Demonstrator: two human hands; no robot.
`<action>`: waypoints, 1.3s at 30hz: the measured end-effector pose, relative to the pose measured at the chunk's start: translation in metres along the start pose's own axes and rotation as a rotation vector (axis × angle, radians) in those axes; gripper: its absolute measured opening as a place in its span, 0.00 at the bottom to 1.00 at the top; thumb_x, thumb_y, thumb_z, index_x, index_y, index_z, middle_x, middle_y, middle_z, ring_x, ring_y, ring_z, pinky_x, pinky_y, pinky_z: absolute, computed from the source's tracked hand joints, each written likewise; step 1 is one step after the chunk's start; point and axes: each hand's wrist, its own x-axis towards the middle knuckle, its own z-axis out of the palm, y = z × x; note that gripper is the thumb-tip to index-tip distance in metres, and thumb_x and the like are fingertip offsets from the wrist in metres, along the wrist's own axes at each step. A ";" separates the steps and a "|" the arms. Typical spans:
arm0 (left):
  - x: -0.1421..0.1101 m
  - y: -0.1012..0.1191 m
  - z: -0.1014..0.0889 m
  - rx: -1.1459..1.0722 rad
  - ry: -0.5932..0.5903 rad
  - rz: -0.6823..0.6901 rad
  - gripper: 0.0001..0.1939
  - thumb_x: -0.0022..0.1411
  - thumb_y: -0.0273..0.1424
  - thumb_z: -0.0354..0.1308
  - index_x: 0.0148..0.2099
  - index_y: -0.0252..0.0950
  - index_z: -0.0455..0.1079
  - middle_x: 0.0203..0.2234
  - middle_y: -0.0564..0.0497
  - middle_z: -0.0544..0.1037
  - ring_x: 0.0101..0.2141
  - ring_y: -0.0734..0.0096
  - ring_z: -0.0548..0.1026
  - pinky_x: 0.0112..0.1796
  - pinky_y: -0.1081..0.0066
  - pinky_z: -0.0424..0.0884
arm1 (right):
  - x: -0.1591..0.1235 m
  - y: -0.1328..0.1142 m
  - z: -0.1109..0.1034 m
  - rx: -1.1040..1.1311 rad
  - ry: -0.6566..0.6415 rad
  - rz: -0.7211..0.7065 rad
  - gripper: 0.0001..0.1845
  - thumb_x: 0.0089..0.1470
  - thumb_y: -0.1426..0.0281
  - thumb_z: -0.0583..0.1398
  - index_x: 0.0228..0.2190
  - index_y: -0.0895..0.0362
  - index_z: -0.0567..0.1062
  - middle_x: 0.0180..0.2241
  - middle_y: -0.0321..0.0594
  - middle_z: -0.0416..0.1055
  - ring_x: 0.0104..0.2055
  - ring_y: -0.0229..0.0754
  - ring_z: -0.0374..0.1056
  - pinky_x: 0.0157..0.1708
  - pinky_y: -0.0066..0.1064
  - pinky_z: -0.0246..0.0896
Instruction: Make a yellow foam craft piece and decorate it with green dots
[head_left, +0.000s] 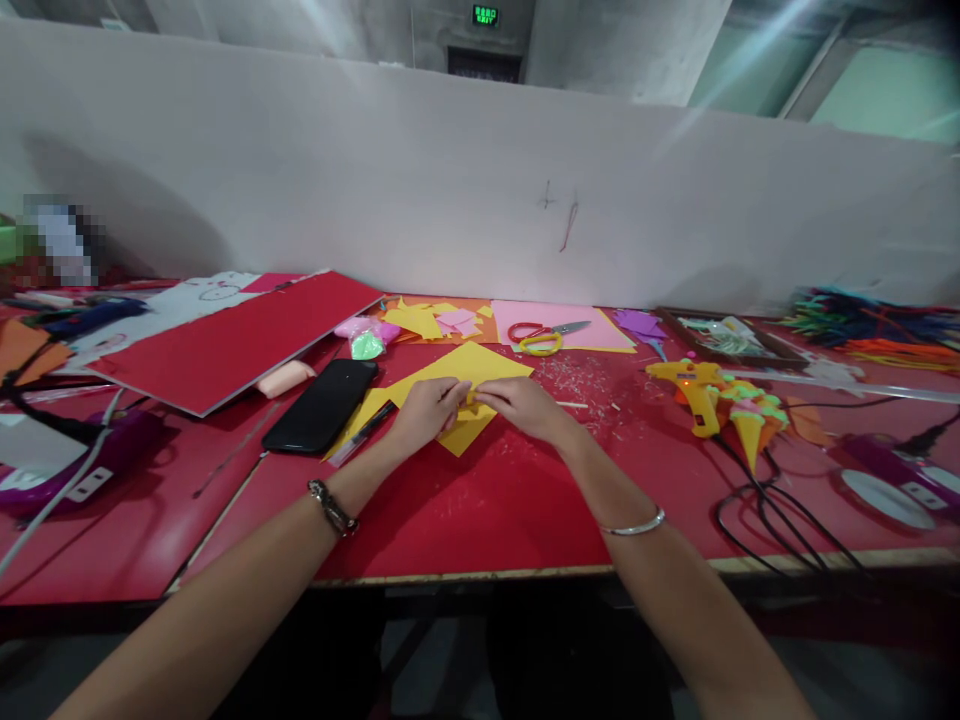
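Note:
Above a yellow paper sheet [461,437], my left hand [429,412] and my right hand [529,408] meet with pinched fingertips. Between them is a small yellow piece [472,398], which looks like paper; the fingers cover most of it. A pen [364,435] lies by my left wrist, beside a black phone [321,405]. Just right of my right hand, a thin pale stick [572,405] rests among small scraps. Red-and-yellow-handled scissors [541,338] lie beyond the hands on a pink sheet [600,325].
A large red board [240,340] leans at the left. On the right are a yellow glue gun [694,385], its indicator lit, small paper cones [750,425] and black cables [765,510]. Purple power strips [892,465] sit at both sides. A white partition [375,180] stands behind.

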 end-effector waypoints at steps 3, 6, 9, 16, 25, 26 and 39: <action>-0.001 0.004 -0.004 0.166 0.011 0.024 0.22 0.63 0.40 0.39 0.23 0.35 0.62 0.11 0.55 0.66 0.16 0.76 0.64 0.23 0.76 0.55 | -0.001 0.000 -0.001 0.054 -0.029 0.008 0.15 0.56 0.66 0.48 0.31 0.59 0.72 0.30 0.39 0.70 0.32 0.35 0.63 0.32 0.25 0.51; -0.001 0.007 -0.009 0.405 -0.021 0.109 0.20 0.62 0.40 0.41 0.26 0.34 0.65 0.13 0.53 0.66 0.17 0.75 0.64 0.22 0.75 0.52 | -0.003 0.002 -0.004 0.225 -0.094 0.058 0.16 0.56 0.64 0.47 0.29 0.60 0.71 0.25 0.35 0.65 0.26 0.33 0.58 0.28 0.24 0.50; -0.002 0.007 -0.012 0.515 -0.134 0.244 0.19 0.63 0.39 0.40 0.33 0.34 0.66 0.15 0.53 0.68 0.18 0.75 0.65 0.22 0.76 0.52 | -0.006 0.005 -0.009 0.342 -0.207 0.137 0.18 0.54 0.60 0.48 0.28 0.60 0.70 0.19 0.30 0.55 0.21 0.31 0.50 0.23 0.23 0.46; -0.003 0.001 -0.015 0.760 -0.049 0.581 0.22 0.64 0.40 0.35 0.34 0.34 0.66 0.18 0.51 0.71 0.18 0.74 0.66 0.21 0.74 0.51 | -0.010 0.005 -0.019 0.437 -0.355 0.152 0.22 0.53 0.55 0.48 0.27 0.61 0.69 0.19 0.31 0.53 0.21 0.30 0.49 0.22 0.24 0.44; 0.000 -0.013 -0.012 0.741 0.137 0.637 0.21 0.63 0.42 0.40 0.31 0.36 0.69 0.14 0.53 0.70 0.16 0.77 0.63 0.20 0.75 0.48 | -0.007 0.006 -0.011 0.299 -0.192 0.156 0.18 0.52 0.59 0.51 0.25 0.60 0.72 0.21 0.34 0.63 0.24 0.32 0.55 0.25 0.24 0.49; 0.001 -0.015 -0.011 0.713 0.135 0.592 0.22 0.62 0.43 0.39 0.32 0.36 0.70 0.13 0.53 0.70 0.15 0.77 0.63 0.20 0.75 0.48 | -0.006 0.008 -0.009 0.271 -0.140 0.142 0.18 0.51 0.60 0.51 0.25 0.60 0.72 0.22 0.35 0.64 0.25 0.33 0.57 0.26 0.24 0.50; 0.004 -0.026 -0.021 0.193 0.181 0.179 0.20 0.57 0.45 0.48 0.40 0.34 0.71 0.19 0.51 0.73 0.19 0.77 0.67 0.22 0.77 0.58 | -0.008 0.015 -0.014 -0.311 0.084 0.193 0.17 0.52 0.60 0.51 0.21 0.58 0.69 0.17 0.32 0.61 0.21 0.31 0.55 0.22 0.25 0.41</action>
